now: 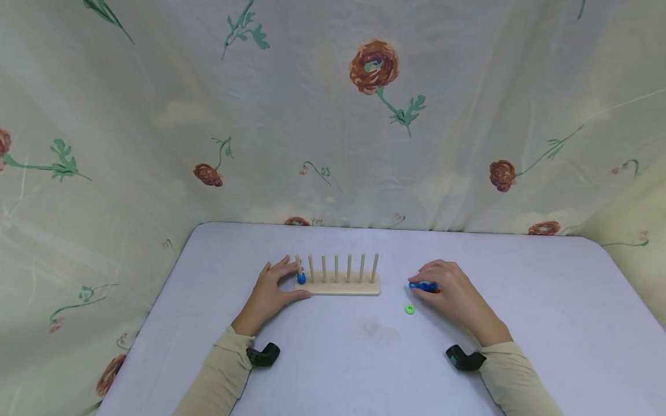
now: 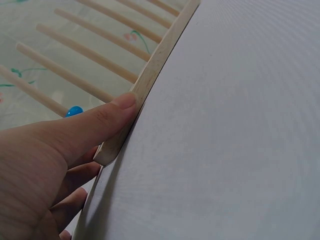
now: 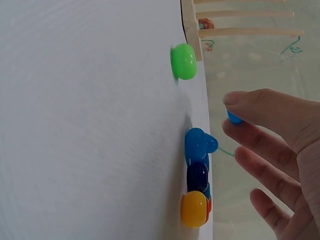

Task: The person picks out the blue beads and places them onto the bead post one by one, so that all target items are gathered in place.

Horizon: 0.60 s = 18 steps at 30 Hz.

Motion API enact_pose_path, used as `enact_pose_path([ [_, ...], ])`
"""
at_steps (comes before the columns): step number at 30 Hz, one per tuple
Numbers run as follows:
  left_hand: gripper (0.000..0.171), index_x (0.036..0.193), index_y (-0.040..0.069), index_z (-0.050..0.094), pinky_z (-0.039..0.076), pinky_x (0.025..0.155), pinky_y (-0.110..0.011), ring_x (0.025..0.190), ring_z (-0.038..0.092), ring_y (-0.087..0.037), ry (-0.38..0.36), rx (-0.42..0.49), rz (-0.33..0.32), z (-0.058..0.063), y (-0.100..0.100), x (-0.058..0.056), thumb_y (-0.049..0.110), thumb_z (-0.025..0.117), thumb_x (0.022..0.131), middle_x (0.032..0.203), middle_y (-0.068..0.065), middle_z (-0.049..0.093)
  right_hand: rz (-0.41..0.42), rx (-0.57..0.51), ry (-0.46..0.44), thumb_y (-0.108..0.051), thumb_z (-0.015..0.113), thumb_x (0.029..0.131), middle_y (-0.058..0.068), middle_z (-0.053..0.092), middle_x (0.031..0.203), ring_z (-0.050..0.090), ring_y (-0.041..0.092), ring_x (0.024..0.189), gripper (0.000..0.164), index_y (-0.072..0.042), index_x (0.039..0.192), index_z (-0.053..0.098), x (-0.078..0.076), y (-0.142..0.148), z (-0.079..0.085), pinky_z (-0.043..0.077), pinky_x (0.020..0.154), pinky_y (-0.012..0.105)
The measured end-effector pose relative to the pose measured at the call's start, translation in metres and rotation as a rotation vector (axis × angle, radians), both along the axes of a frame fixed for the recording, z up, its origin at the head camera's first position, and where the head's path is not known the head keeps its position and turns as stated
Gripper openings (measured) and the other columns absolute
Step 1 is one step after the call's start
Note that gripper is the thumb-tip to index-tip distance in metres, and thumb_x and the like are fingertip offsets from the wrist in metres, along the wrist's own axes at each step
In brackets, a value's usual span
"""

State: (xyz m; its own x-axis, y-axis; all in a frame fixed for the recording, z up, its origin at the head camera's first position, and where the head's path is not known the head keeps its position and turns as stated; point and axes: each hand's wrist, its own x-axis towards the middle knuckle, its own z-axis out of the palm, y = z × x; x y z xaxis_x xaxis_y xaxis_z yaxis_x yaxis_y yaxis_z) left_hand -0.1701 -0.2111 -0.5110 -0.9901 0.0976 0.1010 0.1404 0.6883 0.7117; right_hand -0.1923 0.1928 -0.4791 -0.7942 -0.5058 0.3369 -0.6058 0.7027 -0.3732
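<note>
My left hand [image 1: 273, 292] grips the left end of a wooden peg rack [image 1: 343, 290], its thumb on the front edge and its other fingers round the end and behind. Several upright pegs stand in the rack, and blue beads [image 1: 301, 278] sit low on the leftmost peg. Off the rack's right end, my right hand [image 1: 451, 292] pinches a small blue bead [image 3: 234, 118] between thumb and forefinger, raised above the table. Below that hand lies a group of loose beads: blue [image 3: 195, 145], dark blue [image 3: 198, 176], yellow [image 3: 194, 209] and a partly hidden red one.
A bright green ring-shaped bead [image 1: 410, 309] lies alone on the white tabletop [image 1: 354, 370], between the rack and the right hand. Behind the table hangs a flowered cloth [image 1: 291, 115]. Each wrist wears a black device [image 1: 263, 355].
</note>
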Motion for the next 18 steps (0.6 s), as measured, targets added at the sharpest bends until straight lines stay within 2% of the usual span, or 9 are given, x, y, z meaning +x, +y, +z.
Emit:
enact_pose_path([
  [12,0.066,0.133,0.010,0.070,0.010,0.132,-0.058,0.154,0.039,-0.031,-0.007,0.006,0.004,0.002,0.000,0.001,0.034,0.092,0.076,0.154,-0.012,0.055,-0.020,-0.024,-0.027,-0.014,0.088,0.083,0.001,0.079,0.098,0.070,0.025,0.103,0.019,-0.012,0.101,0.083,-0.001,-0.001,0.004,0.053,0.100,0.056],
  [18,0.066,0.133,0.010,0.069,0.009,0.132,-0.058,0.154,0.039,-0.031,-0.009,0.004,0.005,0.004,0.002,0.002,0.034,0.092,0.076,0.154,-0.013,0.055,-0.018,-0.071,-0.004,-0.012,0.089,0.081,0.001,0.079,0.096,0.069,0.024,0.102,0.019,-0.013,0.099,0.084,-0.004,-0.004,0.012,0.053,0.097,0.055],
])
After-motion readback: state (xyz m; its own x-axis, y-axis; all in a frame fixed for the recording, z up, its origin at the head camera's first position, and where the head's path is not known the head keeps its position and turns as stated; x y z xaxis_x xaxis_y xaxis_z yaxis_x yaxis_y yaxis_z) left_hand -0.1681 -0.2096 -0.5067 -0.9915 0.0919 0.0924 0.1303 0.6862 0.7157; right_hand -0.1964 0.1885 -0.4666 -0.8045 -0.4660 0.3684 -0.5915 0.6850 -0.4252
